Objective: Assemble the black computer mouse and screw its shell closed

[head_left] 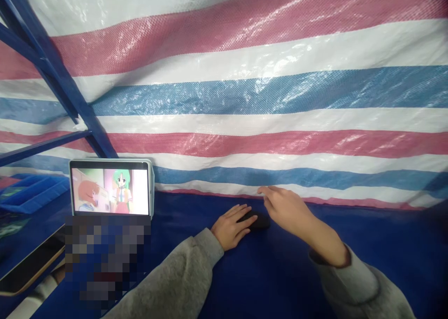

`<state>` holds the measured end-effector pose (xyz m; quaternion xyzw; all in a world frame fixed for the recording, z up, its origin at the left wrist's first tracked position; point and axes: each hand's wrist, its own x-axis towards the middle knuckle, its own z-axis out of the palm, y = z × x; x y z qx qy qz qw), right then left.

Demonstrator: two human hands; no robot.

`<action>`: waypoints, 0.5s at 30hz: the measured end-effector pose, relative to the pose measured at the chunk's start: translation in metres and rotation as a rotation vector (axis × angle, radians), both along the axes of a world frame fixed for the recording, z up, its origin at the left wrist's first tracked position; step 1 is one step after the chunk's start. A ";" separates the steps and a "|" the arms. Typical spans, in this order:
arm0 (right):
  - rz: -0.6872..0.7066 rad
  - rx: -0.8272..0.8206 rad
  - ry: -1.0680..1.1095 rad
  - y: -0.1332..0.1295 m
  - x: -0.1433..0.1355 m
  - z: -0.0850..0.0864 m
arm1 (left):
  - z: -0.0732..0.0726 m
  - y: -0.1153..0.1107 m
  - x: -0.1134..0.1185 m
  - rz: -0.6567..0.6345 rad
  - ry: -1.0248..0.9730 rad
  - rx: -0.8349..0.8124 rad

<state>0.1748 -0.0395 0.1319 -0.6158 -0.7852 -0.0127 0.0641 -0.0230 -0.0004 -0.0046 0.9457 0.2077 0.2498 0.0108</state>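
My left hand (231,226) lies palm down on the blue tabletop (273,272), its fingers spread and their tips reaching onto a dark, flat object (259,221). What that object is cannot be made out. Just to the right of it, my right hand (285,208) is raised a little above the surface, the index finger pointing left and the other fingers curled under. Whether anything is between those curled fingers is hidden. Grey sleeves cover both forearms.
A tablet (111,188) showing a cartoon stands at the left. Beyond it are a blue tray (42,195) and a blue metal frame (70,90). A phone-like dark device (33,263) is at the lower left, beside a blurred patch. A striped sheet (266,95) hangs behind.
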 end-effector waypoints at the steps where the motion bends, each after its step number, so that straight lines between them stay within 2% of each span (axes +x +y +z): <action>1: -0.010 0.004 -0.005 0.000 0.001 -0.001 | 0.000 0.000 0.000 -0.001 -0.001 0.001; 6: 0.061 0.049 0.035 0.002 0.002 -0.004 | 0.000 0.000 0.000 0.000 -0.011 0.001; 11: -0.031 0.085 0.065 0.004 0.003 -0.006 | 0.001 0.000 -0.001 -0.004 -0.012 -0.021; 15: -0.011 0.104 0.075 0.007 0.005 -0.008 | 0.004 0.000 -0.001 0.016 -0.006 -0.055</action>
